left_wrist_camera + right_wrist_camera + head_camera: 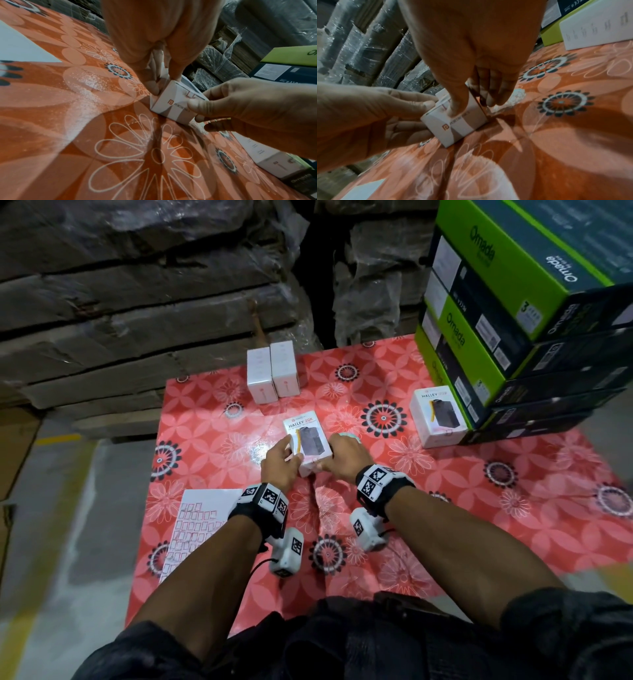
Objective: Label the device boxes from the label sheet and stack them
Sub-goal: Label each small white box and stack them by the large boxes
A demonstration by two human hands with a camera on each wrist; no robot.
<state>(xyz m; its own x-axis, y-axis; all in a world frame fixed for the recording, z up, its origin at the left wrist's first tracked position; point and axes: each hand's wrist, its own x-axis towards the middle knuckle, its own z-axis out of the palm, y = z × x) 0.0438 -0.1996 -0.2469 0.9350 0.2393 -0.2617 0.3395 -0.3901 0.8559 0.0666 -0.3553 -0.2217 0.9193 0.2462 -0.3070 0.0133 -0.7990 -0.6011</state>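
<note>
At the middle of the red flowered table (212, 446) a white Halley device box (310, 441) lies flat, picture side up, with both hands on it. The left hand (279, 463) grips its left edge, thumb on the top face and fingers (150, 86) curled down the side. The right hand (342, 455) clasps the right edge, thumb (457, 108) pressed on the near end face and fingers curled round the far side. At about 8 o'clock from the box lies the label sheet (197, 529). At 12 o'clock two white boxes (272, 373) stand touching side by side. At 3 o'clock another Halley box (436, 416) stands against a stack of green and black cartons (496, 313).
</note>
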